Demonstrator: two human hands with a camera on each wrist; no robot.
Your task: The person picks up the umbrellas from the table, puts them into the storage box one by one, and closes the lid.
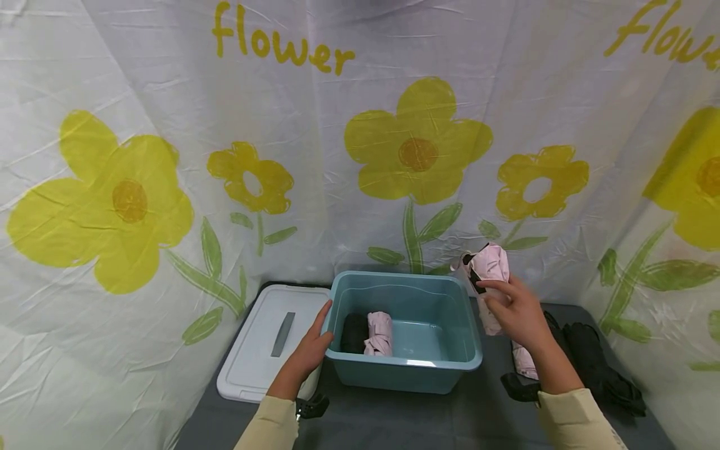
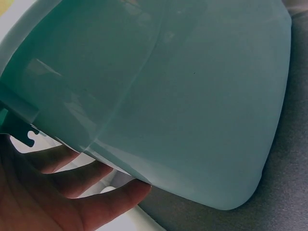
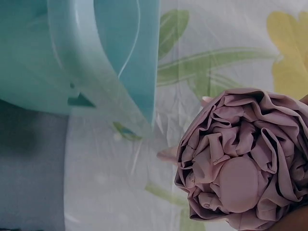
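At the right of the head view, my right hand (image 1: 514, 312) grips a pink folding umbrella (image 1: 489, 265) outside the bin's right rim. Dark parts show among its folds. In the right wrist view, the umbrella's gathered fabric (image 3: 284, 139) surrounds a smooth oval end piece. My left hand (image 1: 309, 353) rests against the left end of a blue-green plastic bin (image 1: 394, 375). Its fairly straight fingers (image 2: 115, 202) touch the bin's outer wall (image 2: 192, 120) in the left wrist view. Inside the bin, a black roll (image 1: 354, 334) lies beside a pink roll (image 1: 379, 331), both at the left end.
A white lid (image 1: 253, 350) with a grey handle lies left of the bin. Right of it, black bundles (image 1: 596, 362) and another pink roll (image 1: 524, 360) lie on the dark grey tabletop (image 1: 394, 425), partly behind my right arm. A flower-printed curtain (image 1: 315, 187) hangs close behind.
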